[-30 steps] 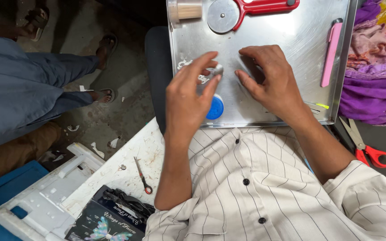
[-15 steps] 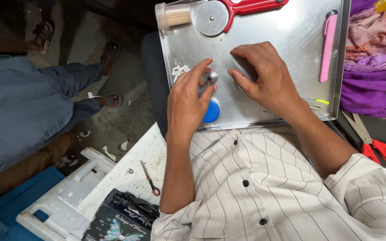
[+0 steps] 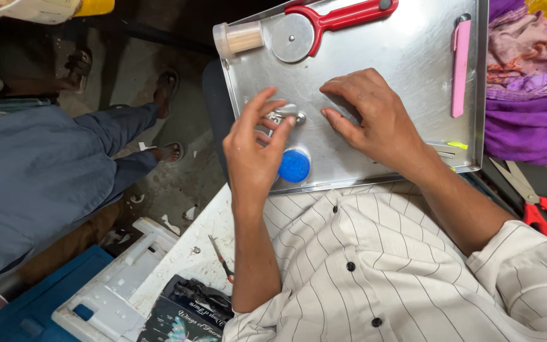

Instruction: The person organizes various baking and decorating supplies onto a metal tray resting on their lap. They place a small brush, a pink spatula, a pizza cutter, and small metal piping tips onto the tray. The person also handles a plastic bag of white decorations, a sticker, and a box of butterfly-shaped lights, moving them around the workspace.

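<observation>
While pinched round a small shiny metal piece — left hand; right hand flat, empty, on smooth steel tray.

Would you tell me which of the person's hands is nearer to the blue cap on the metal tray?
Left. The left hand sits right beside the blue cap, its thumb almost over it, while the right hand rests farther up the metal tray, clearly apart from it.

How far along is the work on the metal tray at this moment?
Laid out: roller cutter, pink pen-like tool and blue cap rest on the tray. In hand: left hand pinches small silver pieces; right hand presses flat beside them. Left: those pieces look unfinished, though their state is too small to judge.
</observation>
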